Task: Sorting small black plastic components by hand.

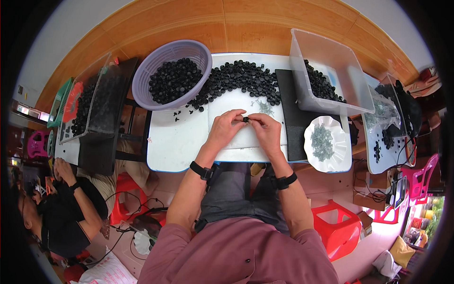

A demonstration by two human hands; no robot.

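1 black piece is held near frame centre, over the desk, pinched between left hand and right hand; each grip is nearly closed, fingertips on it. Step in hand looks like 2-handed fingertip work on the piece; a steady pinch seems called for next. Black parts are held in purple basket, upper left, and clear bin, upper right; pale bits in white dish, right.

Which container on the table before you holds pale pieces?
The white fluted dish, near right; the purple basket and translucent bin hold black parts instead.
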